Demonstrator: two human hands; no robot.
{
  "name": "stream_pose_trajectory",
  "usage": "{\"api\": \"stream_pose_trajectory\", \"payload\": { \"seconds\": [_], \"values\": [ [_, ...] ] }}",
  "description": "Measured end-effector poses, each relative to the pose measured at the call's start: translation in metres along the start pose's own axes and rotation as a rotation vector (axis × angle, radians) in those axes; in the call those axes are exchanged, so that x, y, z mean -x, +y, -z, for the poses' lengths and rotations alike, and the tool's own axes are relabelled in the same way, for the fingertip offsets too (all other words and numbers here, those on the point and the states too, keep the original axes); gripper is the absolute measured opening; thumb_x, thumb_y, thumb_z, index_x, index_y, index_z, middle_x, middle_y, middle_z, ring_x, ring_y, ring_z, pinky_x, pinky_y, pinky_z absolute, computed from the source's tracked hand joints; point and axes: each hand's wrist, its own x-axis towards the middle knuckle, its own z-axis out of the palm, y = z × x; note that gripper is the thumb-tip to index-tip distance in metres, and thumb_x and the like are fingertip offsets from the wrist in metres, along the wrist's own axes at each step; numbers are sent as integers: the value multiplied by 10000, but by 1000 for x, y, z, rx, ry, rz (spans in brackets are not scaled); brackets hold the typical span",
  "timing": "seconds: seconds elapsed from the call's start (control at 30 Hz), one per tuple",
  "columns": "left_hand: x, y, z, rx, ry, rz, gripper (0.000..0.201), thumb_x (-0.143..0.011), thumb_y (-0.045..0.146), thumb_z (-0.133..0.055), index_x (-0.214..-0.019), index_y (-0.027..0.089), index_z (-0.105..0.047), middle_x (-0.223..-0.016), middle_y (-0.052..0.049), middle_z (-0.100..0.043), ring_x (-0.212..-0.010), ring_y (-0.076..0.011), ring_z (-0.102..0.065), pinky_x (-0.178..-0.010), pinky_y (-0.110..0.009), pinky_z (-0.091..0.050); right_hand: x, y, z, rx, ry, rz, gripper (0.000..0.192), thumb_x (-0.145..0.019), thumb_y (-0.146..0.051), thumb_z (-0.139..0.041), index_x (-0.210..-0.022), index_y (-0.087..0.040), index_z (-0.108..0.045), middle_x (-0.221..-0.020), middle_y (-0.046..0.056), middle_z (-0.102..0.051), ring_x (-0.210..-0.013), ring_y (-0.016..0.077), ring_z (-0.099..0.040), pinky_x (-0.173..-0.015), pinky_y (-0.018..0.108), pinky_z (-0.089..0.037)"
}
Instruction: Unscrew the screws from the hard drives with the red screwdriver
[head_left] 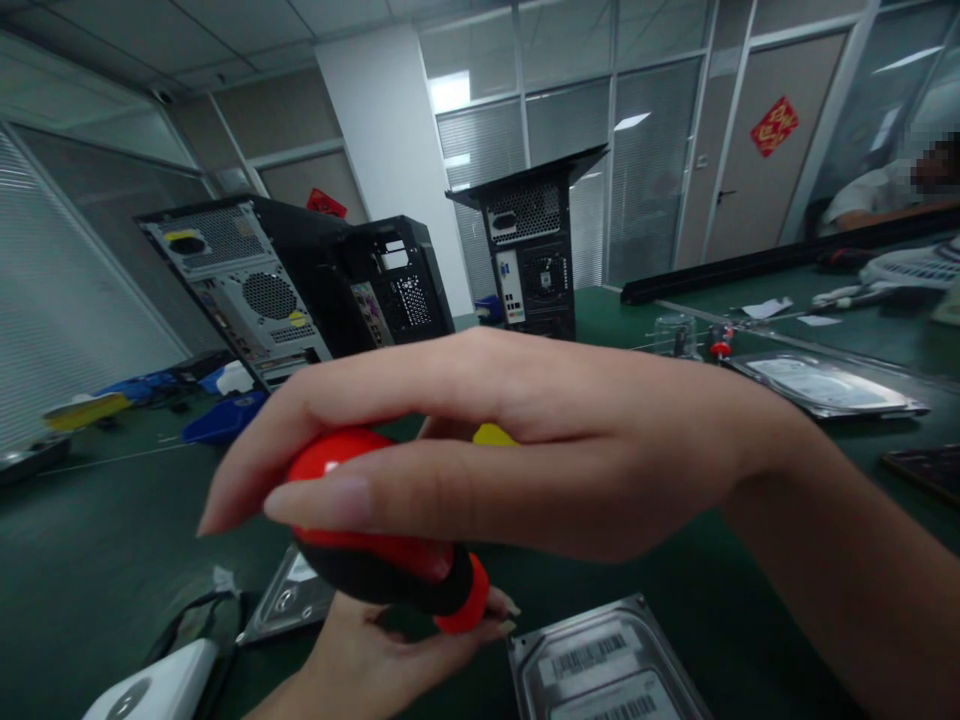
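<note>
Close to the camera, my right hand (555, 440) is wrapped over a screwdriver (382, 580) with a bulbous red and black handle. The thumb lies along the handle, and the red collar points down to the right; no shaft shows. Below it, my left hand (390, 640) has its thumb and fingertips pinched together beside the collar. What they hold, if anything, is hidden. Just right of those fingertips lies a hard drive (592, 655) with barcode labels. Another metal drive (289, 600) lies behind my left hand, partly covered by it and the screwdriver.
Computer cases (262, 290) stand at the back left, another case (529, 260) at centre. A hard drive (832, 385) and a red-tipped tool (720, 345) lie on the right. A white device (157, 685) is lower left, a blue tray (225, 415) beyond. A person (874, 200) sits far right.
</note>
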Motion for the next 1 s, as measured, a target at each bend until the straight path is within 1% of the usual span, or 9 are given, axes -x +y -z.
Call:
{"api": "stream_pose_trajectory", "payload": {
  "seconds": [0.13,0.23,0.4,0.5,0.63,0.77,0.83,0.9,1.0],
  "values": [
    [-2,6,-1,116,-11,-96,193,-704,85,-764,-792,254,-791,-717,42,-771,-636,-145,-739,-693,-166,-601,-1,3,1,43,52,25,414,-1020,-397,-253,-1094,-181,-599,-989,38,-546,-890,108,-553,-780,183,-471],
    [-4,6,-1,87,-49,-133,159,-725,108,-769,-809,243,-786,-718,18,-773,-625,-154,-738,-681,-183,-610,-2,6,2,115,57,52,398,-1028,-360,-261,-1048,-149,-598,-996,54,-589,-877,109,-569,-778,189,-472],
    [-3,1,-1,100,-64,-72,147,-736,140,-751,-818,255,-787,-737,14,-776,-653,-158,-743,-705,-205,-614,1,9,3,201,22,97,520,-1045,-278,-141,-1128,35,-548,-1055,108,-604,-885,111,-567,-763,184,-478],
    [1,2,-3,120,-79,9,183,-721,121,-749,-817,272,-789,-762,28,-779,-687,-155,-750,-717,-191,-610,2,9,2,219,20,120,495,-1048,-289,-163,-1133,23,-538,-1053,98,-594,-881,113,-565,-740,185,-478],
    [4,7,-5,133,-12,107,169,-714,135,-759,-783,286,-787,-751,44,-775,-691,-143,-747,-720,-181,-604,1,10,0,251,34,100,423,-1045,-300,-240,-1105,-6,-539,-1019,64,-588,-873,101,-570,-722,165,-476],
    [-1,9,-2,82,-24,-28,195,-719,105,-741,-788,281,-789,-714,47,-770,-642,-125,-735,-689,-156,-591,0,14,0,297,79,148,352,-1044,-191,-190,-1122,-51,-503,-1119,67,-589,-930,72,-599,-754,143,-479],
    [-5,8,0,49,-35,-120,176,-735,107,-732,-791,264,-789,-691,35,-767,-599,-128,-727,-633,-153,-584,0,16,1,340,94,190,265,-1034,-166,-265,-1096,-84,-510,-1150,54,-593,-973,59,-600,-806,136,-471],
    [-8,8,1,4,-36,-178,134,-756,132,-735,-792,250,-788,-671,23,-762,-555,-134,-715,-573,-161,-574,0,18,1,385,96,200,179,-1009,-154,-380,-1061,-87,-538,-1096,28,-615,-979,51,-595,-852,127,-456],
    [-10,7,1,-56,-24,-225,104,-775,167,-751,-802,261,-786,-677,26,-763,-527,-132,-701,-545,-172,-564,0,18,2,425,102,204,178,-1000,-146,-412,-1056,-69,-563,-1052,15,-628,-976,42,-593,-871,111,-443]
  ]
}}
